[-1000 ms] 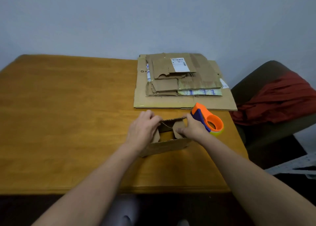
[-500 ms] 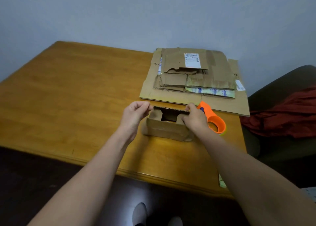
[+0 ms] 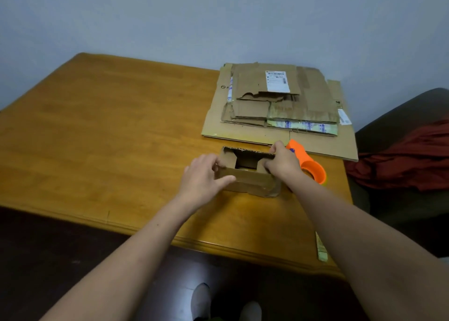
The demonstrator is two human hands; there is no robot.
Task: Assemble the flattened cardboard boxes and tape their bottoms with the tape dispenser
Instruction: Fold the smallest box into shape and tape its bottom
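— Toward the right side of the desk, what is sitting under your hands?
— Small cardboard box is standing on the wood, back from the front edge, open face turned up, short end flaps leaning inward. I am holding it at both ends.
— Left hand?
— My left hand is gripping the left end: fingers are curling round the end flap, thumb is lying along the near wall.
— Right?
— My right hand is clamping the right end, fingers curling down over the top edge. Fingertips are hiding inside, so I am not logging their placement.
— Dispenser?
— Orange tape dispenser is lying on the desk just beside the box's right end, partly behind my right hand. Whether my knuckles are touching it, I cannot tell.
— Other stock?
— Stack of flattened cardboard is lying at the back right corner, largest sheet lowest, a piece with a white label on top; its near edge is running just behind the box, apart from it. A pale strip is lying across the front edge near the right corner. Beyond the right edge, a red cloth is draping a dark chair.
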